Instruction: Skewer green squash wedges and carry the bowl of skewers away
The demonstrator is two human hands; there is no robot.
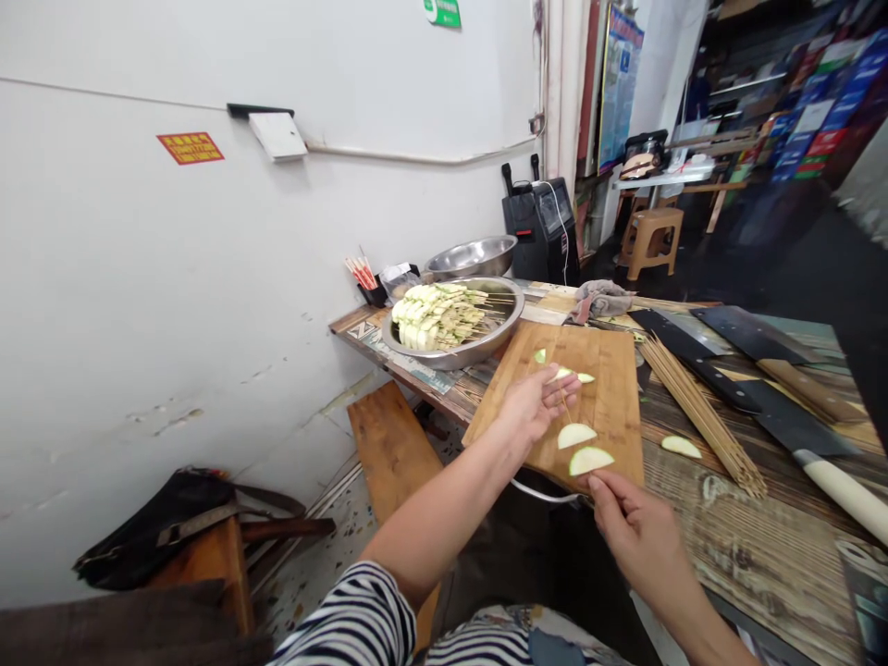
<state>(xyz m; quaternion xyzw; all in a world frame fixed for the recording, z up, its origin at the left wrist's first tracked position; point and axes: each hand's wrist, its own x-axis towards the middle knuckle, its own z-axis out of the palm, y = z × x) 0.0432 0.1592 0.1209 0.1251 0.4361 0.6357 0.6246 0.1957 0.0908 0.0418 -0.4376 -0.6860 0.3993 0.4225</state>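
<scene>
In right hand (635, 529), pinching green-rimmed slice (591, 460) at near edge. Ahead, with left hand (537, 402) half-curled at thin skewer (565, 403), can't tell grip. Best keep slice level, fingertips off skewer line. Past left hand: basin (458, 359) of skewered slices (431, 319).

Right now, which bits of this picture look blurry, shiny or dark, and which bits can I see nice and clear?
Head view: the stacked boxes at upper right look smeared; head view: the back metal bowl has shiny highlights; head view: the floor at the far right is dark; head view: the nearest pale slice has a fairly clear green edge.
</scene>
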